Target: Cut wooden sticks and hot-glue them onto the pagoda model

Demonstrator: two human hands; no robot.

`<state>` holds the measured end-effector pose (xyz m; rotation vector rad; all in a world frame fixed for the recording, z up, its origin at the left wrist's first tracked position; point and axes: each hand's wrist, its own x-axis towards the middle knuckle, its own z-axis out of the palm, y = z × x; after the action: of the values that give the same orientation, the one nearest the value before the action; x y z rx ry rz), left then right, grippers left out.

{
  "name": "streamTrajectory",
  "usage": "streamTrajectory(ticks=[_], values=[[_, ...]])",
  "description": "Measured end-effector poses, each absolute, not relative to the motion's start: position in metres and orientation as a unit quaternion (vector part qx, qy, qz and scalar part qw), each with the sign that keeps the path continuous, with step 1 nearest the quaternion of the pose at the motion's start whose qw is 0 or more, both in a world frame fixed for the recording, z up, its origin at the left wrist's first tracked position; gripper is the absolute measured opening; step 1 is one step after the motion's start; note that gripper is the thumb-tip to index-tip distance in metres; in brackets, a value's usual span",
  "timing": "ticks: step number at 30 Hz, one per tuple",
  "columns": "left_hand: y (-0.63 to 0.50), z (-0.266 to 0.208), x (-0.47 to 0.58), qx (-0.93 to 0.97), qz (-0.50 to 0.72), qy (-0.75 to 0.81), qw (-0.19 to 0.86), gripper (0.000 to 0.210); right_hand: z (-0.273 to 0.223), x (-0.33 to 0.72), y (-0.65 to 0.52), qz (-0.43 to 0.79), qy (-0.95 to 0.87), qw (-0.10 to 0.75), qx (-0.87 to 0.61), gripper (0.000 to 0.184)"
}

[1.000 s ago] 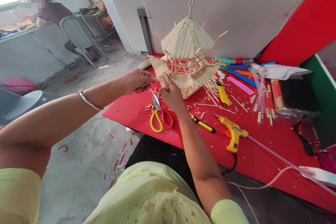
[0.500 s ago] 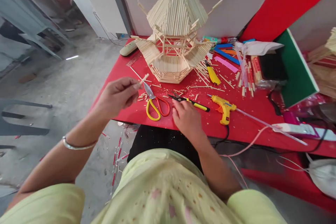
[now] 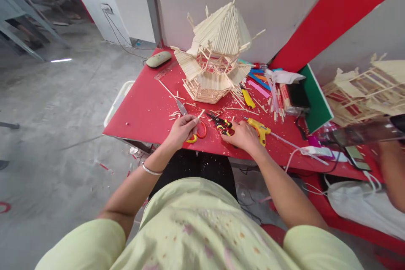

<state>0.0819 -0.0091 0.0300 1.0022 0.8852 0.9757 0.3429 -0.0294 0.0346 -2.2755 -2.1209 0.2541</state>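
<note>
My left hand (image 3: 182, 130) pinches a short wooden stick (image 3: 201, 113) between thumb and fingertips. Under and beside that hand lie scissors (image 3: 202, 129) with one red and one yellow handle, partly covered by it. My right hand (image 3: 245, 136) has its fingers on the yellow-and-black handles of a pair of pliers (image 3: 220, 121), whose dark jaws point left toward the stick. Behind both hands stands a pagoda-like model (image 3: 218, 59) built of pale sticks, with a peaked roof and flared lower eaves.
On the red table (image 3: 142, 109) lie stick offcuts, a yellow-handled cutter (image 3: 247, 98), a yellow glue gun (image 3: 260, 128) and a beige case (image 3: 158, 59). A power strip (image 3: 322, 151) and cords are at right. Another person's arm (image 3: 392, 173) shows near a second stick model (image 3: 357, 93).
My left hand has moved right with the stick, over the scissors. My right hand has shifted to the pliers' handles, which now stand spread apart. The view has swung right.
</note>
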Motion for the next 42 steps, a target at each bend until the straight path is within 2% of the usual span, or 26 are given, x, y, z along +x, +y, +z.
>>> streamTrajectory(ticks=[3, 6, 8, 10, 12, 16, 21, 24, 33, 42], values=[[-0.008, 0.026, 0.078, 0.432, 0.452, 0.394, 0.674, 0.037, 0.044, 0.353, -0.032, 0.292, -0.623, 0.092, -0.72, 0.055], [-0.004, 0.024, 0.078, 0.425, 0.457, 0.393, 0.675, 0.038, 0.051, 0.358, -0.05, 0.545, -0.512, 0.201, -0.633, 0.059], [-0.002, 0.025, 0.082, 0.426, 0.459, 0.391, 0.675, 0.038, 0.054, 0.354, -0.067, 0.65, -0.455, 0.212, -0.571, 0.06], [-0.001, 0.028, 0.086, 0.432, 0.458, 0.391, 0.671, 0.038, 0.056, 0.345, -0.081, 0.703, -0.433, 0.198, -0.529, 0.053], [-0.002, 0.031, 0.092, 0.443, 0.455, 0.394, 0.665, 0.038, 0.057, 0.335, -0.09, 0.692, -0.443, 0.204, -0.532, 0.052], [-0.009, 0.036, 0.1, 0.47, 0.453, 0.393, 0.648, 0.037, 0.061, 0.32, -0.091, 0.548, -0.529, 0.21, -0.613, 0.048], [-0.017, 0.032, 0.104, 0.519, 0.454, 0.406, 0.6, 0.032, 0.059, 0.311, -0.087, 0.406, -0.645, 0.192, -0.618, 0.068], [-0.02, 0.029, 0.105, 0.568, 0.445, 0.419, 0.551, 0.031, 0.051, 0.309, -0.087, 0.343, -0.67, 0.168, -0.637, 0.075], [-0.024, 0.03, 0.102, 0.634, 0.446, 0.455, 0.438, 0.031, 0.046, 0.298, -0.083, 0.27, -0.722, 0.157, -0.617, 0.059], [-0.027, 0.031, 0.098, 0.628, 0.442, 0.465, 0.44, 0.029, 0.039, 0.296, -0.085, 0.251, -0.743, 0.128, -0.608, 0.077]])
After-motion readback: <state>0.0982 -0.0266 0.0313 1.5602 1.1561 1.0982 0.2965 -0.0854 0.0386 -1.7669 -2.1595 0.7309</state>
